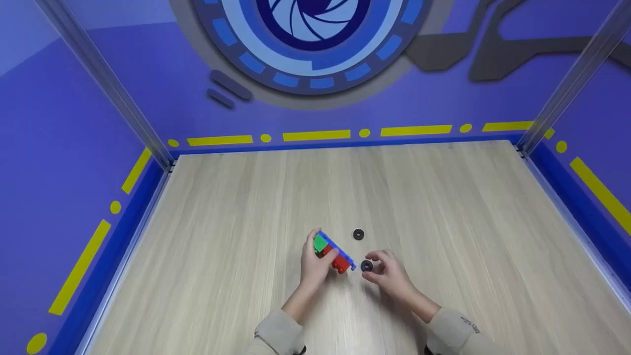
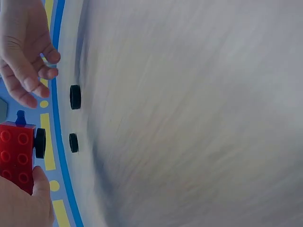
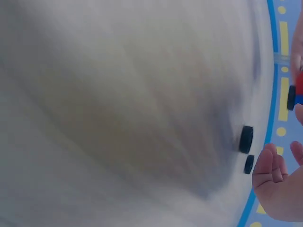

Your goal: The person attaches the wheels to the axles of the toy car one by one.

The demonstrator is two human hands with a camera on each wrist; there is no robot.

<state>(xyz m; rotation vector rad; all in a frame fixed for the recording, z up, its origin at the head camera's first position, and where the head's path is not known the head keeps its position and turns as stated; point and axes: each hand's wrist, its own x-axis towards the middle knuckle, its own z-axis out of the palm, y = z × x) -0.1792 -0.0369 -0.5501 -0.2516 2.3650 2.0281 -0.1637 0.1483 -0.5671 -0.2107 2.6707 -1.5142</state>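
My left hand [image 1: 315, 264] grips a toy car [image 1: 340, 262] built of red, green and blue blocks, tilted off the tabletop. In the left wrist view the red studs of the car [image 2: 14, 151] and a black wheel [image 2: 40, 143] fitted on its side show; the left fingers partly cover the rest. Apart from the car, my right hand [image 1: 392, 273] hovers with fingers spread around a loose black wheel [image 1: 367, 266]. Both wrist views show a gap between the right hand [image 3: 277, 184] and the wheels. Farther back lies a second loose wheel [image 1: 358, 234].
A light wooden tabletop [image 1: 236, 212] lies under both hands. Blue printed panels [image 1: 315, 116] with yellow marks stand along its back and sides, with metal posts [image 1: 113, 93] in the corners.
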